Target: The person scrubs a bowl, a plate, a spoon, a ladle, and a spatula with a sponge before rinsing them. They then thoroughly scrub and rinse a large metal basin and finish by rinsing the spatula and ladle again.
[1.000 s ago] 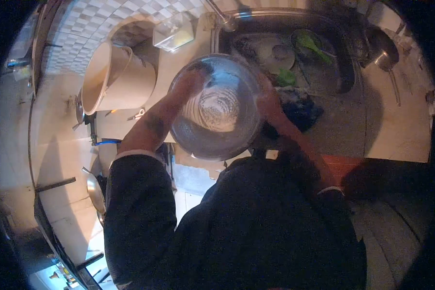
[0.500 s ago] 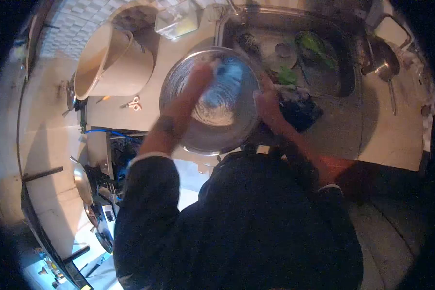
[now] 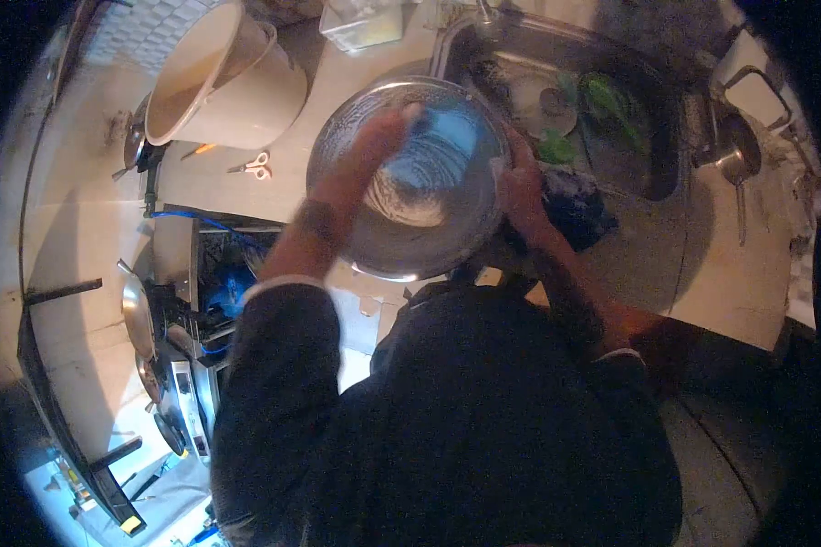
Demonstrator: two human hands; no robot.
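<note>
A large shiny metal bowl (image 3: pixel 383 242) with soapy-looking swirls inside is tilted toward me at the counter's front edge. My left hand (image 3: pixel 381 144) is inside it, fingers closed against the upper wall. Something small and pale shows at its fingertips, too blurred to name. At the bowl's right side, my right hand (image 3: pixel 521 187) grips the rim. Just beyond that hand lies a dark, bunched item with whitish patches (image 3: pixel 577 208).
A sink (image 3: pixel 670 173) at the back right holds green leafy pieces (image 3: pixel 604 98) and a round dish (image 3: pixel 534 96). To the left stand a pale bucket (image 3: pixel 255 105) and scissors (image 3: pixel 254 167). A clear container (image 3: pixel 360 27) sits behind; a small saucepan (image 3: pixel 732 164) is far right.
My left hand has shifted slightly along the bowl's inner wall. The bowl remains in my right hand's grip, and the whole view has shifted a little.
</note>
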